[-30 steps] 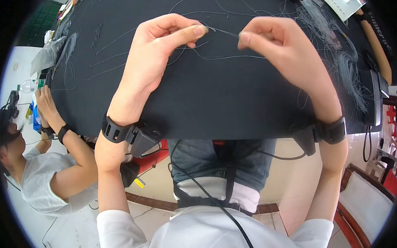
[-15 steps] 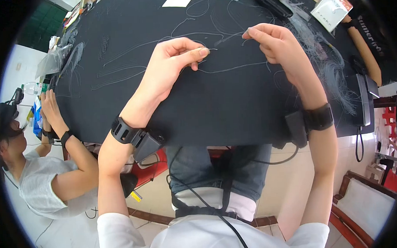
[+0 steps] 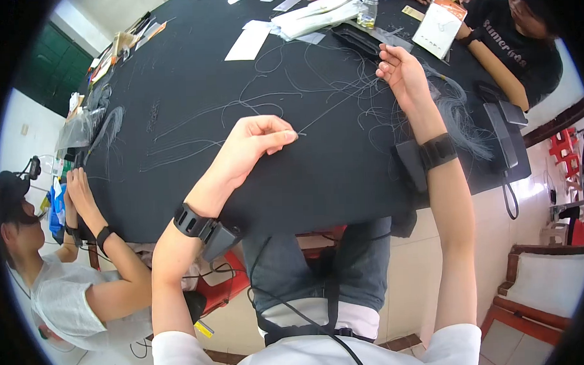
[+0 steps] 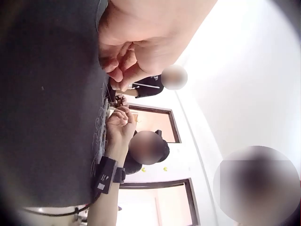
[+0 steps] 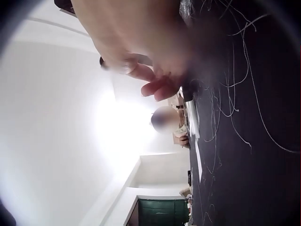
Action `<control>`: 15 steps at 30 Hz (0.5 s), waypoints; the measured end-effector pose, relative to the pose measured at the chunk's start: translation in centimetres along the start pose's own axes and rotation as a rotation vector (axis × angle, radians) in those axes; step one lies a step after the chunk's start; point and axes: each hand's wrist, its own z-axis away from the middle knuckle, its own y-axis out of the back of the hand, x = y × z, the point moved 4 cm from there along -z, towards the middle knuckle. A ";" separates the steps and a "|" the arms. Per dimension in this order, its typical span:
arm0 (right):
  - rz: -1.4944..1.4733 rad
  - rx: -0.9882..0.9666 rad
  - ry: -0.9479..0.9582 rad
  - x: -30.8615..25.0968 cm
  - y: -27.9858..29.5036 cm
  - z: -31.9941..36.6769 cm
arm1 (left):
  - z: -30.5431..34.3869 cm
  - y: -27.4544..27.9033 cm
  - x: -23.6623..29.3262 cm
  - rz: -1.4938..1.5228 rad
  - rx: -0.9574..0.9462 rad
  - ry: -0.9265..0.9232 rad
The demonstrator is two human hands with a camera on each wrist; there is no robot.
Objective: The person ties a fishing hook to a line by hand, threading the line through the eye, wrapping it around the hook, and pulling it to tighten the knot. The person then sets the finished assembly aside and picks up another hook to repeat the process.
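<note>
Thumb and finger of my left hand (image 3: 260,144) pinch the end of a thin grey line (image 3: 322,114) above the black table; a short tip sticks out past the thumb. From there the line runs up and right toward my right hand (image 3: 405,79), raised near the table's right side with fingers curled inward. Whether the right fingers hold the line is too fine to see. In the left wrist view the left hand (image 4: 146,37) has its fingertips together. The right wrist view shows the right hand (image 5: 141,52) with bent, partly blurred fingers.
Loose lines (image 3: 188,147) lie across the black table (image 3: 292,189). A tangled bundle (image 3: 467,128) lies at right, near a black case (image 3: 358,42). White paper (image 3: 248,41), plastic packs (image 3: 318,15) and a jar (image 3: 368,12) are farther back. People sit at left and right.
My hands have moved apart, the right one up and away to the right, and the line between them has lengthened. The head view has shifted, showing more of the table's far side.
</note>
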 end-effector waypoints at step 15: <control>-0.143 0.123 0.174 -1.6 1.6 -0.6 | -0.1 0.1 -0.2 -0.056 -0.006 0.047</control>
